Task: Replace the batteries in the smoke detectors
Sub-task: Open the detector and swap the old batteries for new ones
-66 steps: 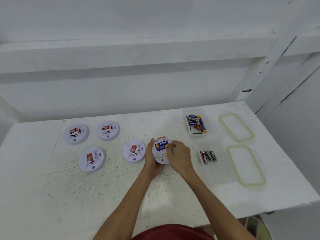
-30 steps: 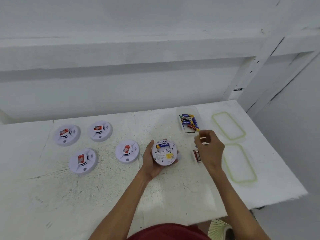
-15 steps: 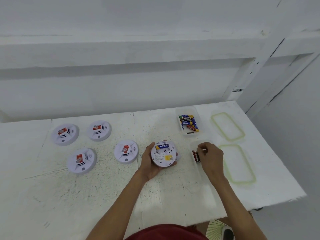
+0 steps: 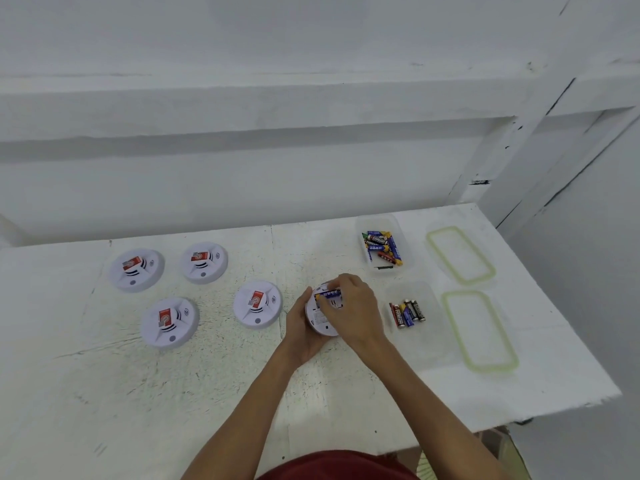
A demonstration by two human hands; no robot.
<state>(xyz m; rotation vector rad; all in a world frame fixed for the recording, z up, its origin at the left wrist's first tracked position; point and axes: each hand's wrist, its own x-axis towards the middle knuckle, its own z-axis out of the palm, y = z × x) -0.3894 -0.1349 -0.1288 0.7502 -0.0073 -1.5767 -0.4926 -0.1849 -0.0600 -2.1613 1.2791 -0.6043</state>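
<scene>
Lying left-to-right, battery (image 4: 328,293) crosses upturned detector (image 4: 318,318).

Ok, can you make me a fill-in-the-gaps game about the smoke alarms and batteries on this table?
1. ___ smoke detectors lie untouched on the table.
2. The left hand holds another detector while the right hand pinches its ___ battery.
3. ___ green-rimmed lids lie at the table's right end.
Missing words: four, blue, two.
</scene>
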